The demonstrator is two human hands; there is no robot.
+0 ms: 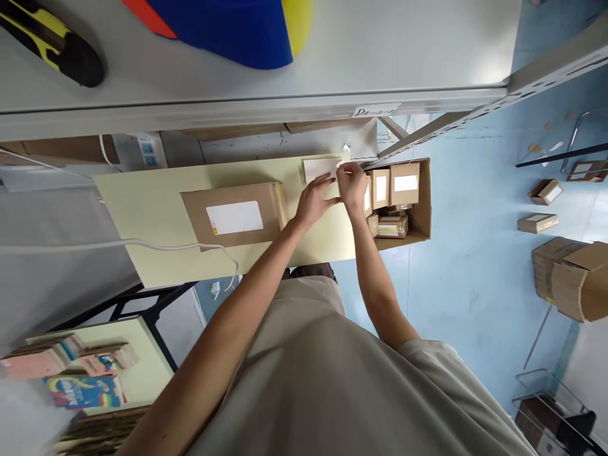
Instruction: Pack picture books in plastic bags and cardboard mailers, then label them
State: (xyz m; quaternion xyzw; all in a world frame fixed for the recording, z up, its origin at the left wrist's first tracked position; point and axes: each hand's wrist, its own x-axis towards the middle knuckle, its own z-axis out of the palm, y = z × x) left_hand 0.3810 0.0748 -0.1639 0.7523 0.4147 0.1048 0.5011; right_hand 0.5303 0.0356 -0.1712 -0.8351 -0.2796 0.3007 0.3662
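Observation:
A white paper sheet (319, 168) lies near the far edge of the pale yellow tabletop (156, 253). Over its near right part is my left hand (313, 201), fingers stretched and thumb pointing right, apparently holding nothing. My right hand (352, 185) is closed in a pinch at the sheet's right end, where a bit of white paper shows at the fingertips. How the paper sits between those fingers is partly hidden. To the left of my hands rests a closed cardboard box (273, 221) with a white label (234, 217) on top.
An open carton (422, 218) holding several small labelled boxes stands at the table's right end. A grey metal shelf (380, 50) overhangs the far side, with a utility knife (61, 47) on it. A white cable (142, 243) crosses the left. Boxes (565, 278) lie on the blue floor.

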